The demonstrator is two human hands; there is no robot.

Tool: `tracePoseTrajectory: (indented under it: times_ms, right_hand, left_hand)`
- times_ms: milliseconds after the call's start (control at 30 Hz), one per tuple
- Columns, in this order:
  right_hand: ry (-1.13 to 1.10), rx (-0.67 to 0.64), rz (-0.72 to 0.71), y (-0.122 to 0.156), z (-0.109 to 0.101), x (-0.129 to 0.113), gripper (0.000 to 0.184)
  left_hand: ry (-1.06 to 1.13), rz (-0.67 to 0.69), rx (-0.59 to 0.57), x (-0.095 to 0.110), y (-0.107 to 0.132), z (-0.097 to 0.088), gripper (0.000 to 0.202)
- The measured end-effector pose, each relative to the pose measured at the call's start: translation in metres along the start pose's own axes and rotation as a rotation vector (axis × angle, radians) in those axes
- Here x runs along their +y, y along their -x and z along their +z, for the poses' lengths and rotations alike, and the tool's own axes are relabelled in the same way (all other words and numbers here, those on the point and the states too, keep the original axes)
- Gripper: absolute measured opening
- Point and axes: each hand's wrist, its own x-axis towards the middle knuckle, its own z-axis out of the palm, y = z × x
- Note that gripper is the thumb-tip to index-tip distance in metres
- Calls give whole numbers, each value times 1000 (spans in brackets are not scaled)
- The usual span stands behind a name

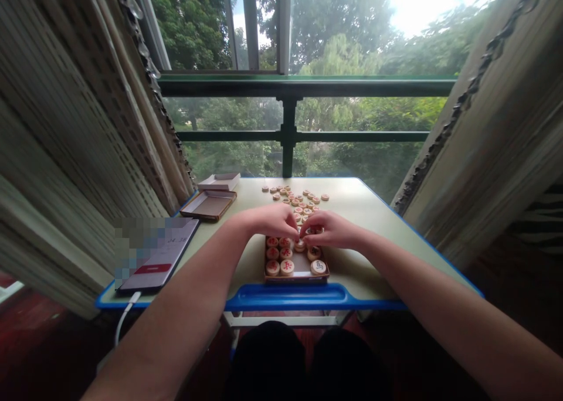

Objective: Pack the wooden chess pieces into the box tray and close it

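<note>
Both hands meet over a shallow open box of round wooden xiangqi pieces. My left hand arches over the box's left half with its fingers closed; whatever its fingertips hold is hidden. From the right comes my right hand, its thumb and fingers pinched at a pale xiangqi piece in the middle of the box. Red-marked pieces lie in two columns along the box's left side. Dark-marked pieces line its right side. The box's far part is covered by my hands.
Several loose pieces are scattered across the table beyond my hands. An open carton and a white tray-like lid sit at the back left. A tablet with a white cable lies at the left edge.
</note>
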Motion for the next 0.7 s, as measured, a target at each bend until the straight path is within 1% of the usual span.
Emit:
tracePoseTrajectory:
  times_ms: [233,367,433,500,600,633,700]
  right_hand:
    - [33,34,-30,1,1,-1,16]
    - [5,39,-39,1,0,-2,15]
    - [0,70,-14,1,0,0,16]
    - [18,174,47,0,0,4,17]
    - [140,415,139,-3,-2,15,18]
    - [199,476,164,-4,-4,20,18]
    - [291,527,229,-4,-7,29,16]
  left_hand:
    - [25,12,-12,-3,-2,0,33]
    - [57,19,14,-4,0,-2,33]
    - [88,15,35,-5,0,-3,32]
    - [113,5,61,-7,0,-3,32]
    - [128,-23,143,-12,-2,-3,32]
    - [127,-33,176,-13,-3,-3,32]
    - [119,-49,218,-16,-5,-2,31]
